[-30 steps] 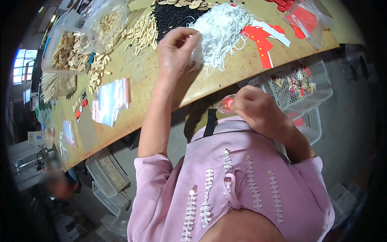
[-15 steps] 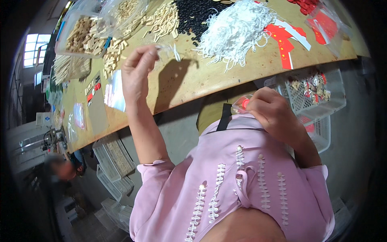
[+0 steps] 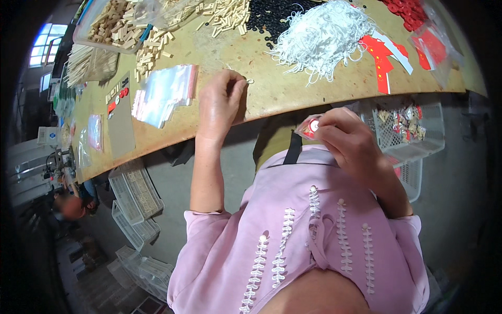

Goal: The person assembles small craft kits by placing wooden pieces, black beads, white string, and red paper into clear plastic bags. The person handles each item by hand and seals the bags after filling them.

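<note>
My left hand (image 3: 220, 102) is closed in a pinch low over the tabletop (image 3: 261, 102). A small loop of white cord (image 3: 250, 81) sticks out from its fingertips; the rest is hidden by the hand. Nearer my body, in front of the table edge, my right hand (image 3: 349, 140) grips a small clear plastic bag (image 3: 303, 128). A round red piece with a white middle (image 3: 314, 125) shows inside it. Beyond both hands lies a tangled heap of white cords (image 3: 324, 39). To the left of my left hand is a stack of flat clear zip bags (image 3: 167, 91).
Further back are black rings (image 3: 266, 18), small wooden sticks (image 3: 230, 15), a plastic tub of wooden blocks (image 3: 117, 23) and red discs (image 3: 405, 11). Red flag stickers (image 3: 381, 60) lie at the right. Plastic crates (image 3: 408, 128) stand below the table edge. Another person is at the far left.
My left hand has come down and right, toward the tabletop, with the white cord. My right hand has shifted slightly and turned the bag, so the red piece's white middle now shows.
</note>
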Motion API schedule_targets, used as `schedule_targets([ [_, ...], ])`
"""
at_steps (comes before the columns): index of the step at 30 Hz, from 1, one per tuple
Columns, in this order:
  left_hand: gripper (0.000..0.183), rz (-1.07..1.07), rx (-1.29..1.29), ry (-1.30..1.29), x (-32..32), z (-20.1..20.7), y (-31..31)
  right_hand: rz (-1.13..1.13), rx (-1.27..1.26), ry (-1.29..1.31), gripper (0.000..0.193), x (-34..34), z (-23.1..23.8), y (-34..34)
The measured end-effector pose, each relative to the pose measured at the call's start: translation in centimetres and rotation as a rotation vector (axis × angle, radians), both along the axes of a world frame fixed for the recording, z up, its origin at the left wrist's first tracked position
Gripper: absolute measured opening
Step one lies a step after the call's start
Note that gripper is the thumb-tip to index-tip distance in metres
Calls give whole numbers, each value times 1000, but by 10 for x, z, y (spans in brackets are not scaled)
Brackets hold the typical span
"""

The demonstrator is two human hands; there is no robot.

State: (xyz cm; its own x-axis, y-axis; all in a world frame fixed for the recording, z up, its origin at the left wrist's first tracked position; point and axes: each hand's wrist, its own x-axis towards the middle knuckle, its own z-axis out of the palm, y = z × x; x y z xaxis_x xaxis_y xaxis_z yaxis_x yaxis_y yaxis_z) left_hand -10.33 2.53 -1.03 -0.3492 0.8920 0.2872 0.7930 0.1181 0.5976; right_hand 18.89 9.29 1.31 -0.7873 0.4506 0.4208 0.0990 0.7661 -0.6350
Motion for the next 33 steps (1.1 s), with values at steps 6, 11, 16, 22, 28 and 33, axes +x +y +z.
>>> schedule_targets([
  [6,10,-220,189,-1007,45,40,-33,90,-96,41,25,-18,-7,0],
  [11,19,-269,278,-386,82,26,-36,120,-28,88,11,-28,-12,-7],
  [16,17,-384,201,159,70,25,-39,108,3,91,9,-25,-15,-8],
  [22,36,-478,66,227,64,37,-44,176,-30,111,7,-28,-16,-13],
  [28,40,-546,-22,83,62,32,-45,190,-46,48,8,-25,-9,-17],
  [33,61,-351,119,-653,57,29,-54,112,-151,105,13,-22,8,-6],
])
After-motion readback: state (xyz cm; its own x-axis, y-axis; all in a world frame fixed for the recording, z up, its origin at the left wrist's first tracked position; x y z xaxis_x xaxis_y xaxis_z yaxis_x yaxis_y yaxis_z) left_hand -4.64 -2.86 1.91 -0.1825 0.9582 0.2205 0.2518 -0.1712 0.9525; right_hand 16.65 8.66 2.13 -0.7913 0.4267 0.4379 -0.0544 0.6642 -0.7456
